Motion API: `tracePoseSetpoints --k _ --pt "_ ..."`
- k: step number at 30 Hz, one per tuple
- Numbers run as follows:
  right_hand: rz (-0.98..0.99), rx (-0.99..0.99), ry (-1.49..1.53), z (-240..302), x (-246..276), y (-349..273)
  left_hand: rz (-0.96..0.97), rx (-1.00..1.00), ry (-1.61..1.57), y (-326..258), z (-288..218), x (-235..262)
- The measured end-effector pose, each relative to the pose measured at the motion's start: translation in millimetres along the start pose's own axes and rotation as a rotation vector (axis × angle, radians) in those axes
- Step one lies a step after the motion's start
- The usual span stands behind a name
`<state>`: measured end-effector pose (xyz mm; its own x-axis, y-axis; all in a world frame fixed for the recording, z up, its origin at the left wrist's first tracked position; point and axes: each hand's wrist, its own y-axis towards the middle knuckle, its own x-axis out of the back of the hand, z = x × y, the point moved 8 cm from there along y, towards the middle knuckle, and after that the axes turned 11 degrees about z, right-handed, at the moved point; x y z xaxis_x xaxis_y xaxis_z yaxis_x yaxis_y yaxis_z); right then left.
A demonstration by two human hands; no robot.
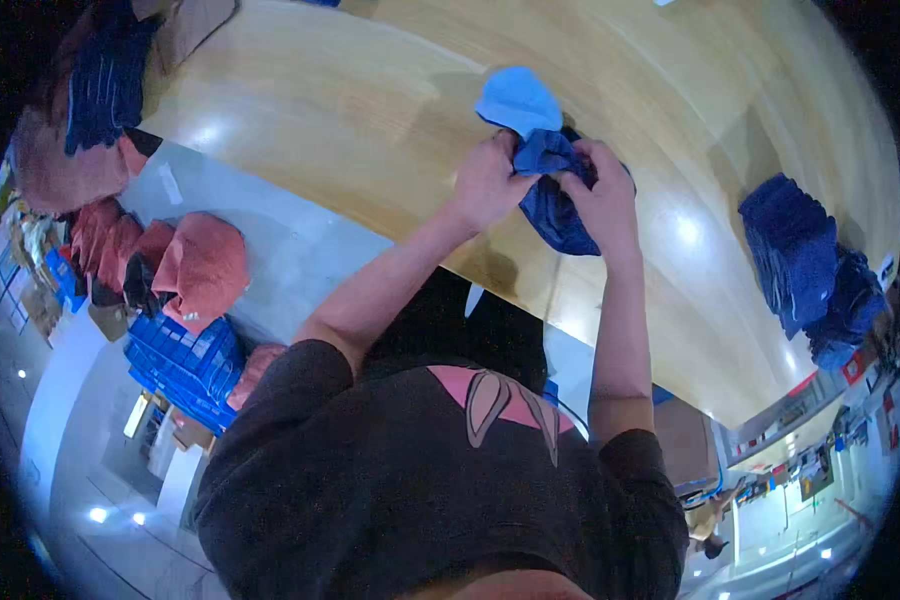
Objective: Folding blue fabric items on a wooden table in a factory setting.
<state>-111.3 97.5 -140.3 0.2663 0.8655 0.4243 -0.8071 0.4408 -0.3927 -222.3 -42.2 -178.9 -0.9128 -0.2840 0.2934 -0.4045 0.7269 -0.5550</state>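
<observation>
This looks like a textile workroom or a laundry and sorting hall, not a home. A long, pale wooden worktable (370, 110) fills most of the view, and folded dark blue cloths (795, 250) sit stacked on it at the right. More blue cloth (105, 75) lies piled at the far left end. Beside the table, heaps of reddish cloths (195, 265) rest on blue plastic crates (185, 365) standing on a smooth grey floor (280, 240). Around the rim, ceiling lights reflect off the floor, and the space opens out wide, with shelving and other goods blurred in the distance at the lower right.
</observation>
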Motion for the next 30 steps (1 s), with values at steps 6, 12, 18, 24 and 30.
tracePoseSetpoints --k 6,12,18,24,30 --pt "-0.501 0.013 0.258 -18 114 -57 -0.283 -0.264 0.069 -6 -38 93" --pt "-0.685 -0.258 0.937 -137 93 -116 -0.377 0.159 -0.791 2 66 114" --pt "-0.816 -0.48 1.095 -191 39 -172 -0.201 -0.144 -1.032 1 123 155" --pt "-0.915 -0.277 -0.15 -131 101 -166 -0.244 0.097 -1.124 17 125 180" --pt "-0.801 -0.377 0.398 -146 125 -167 -0.205 0.154 -1.192 25 144 201"
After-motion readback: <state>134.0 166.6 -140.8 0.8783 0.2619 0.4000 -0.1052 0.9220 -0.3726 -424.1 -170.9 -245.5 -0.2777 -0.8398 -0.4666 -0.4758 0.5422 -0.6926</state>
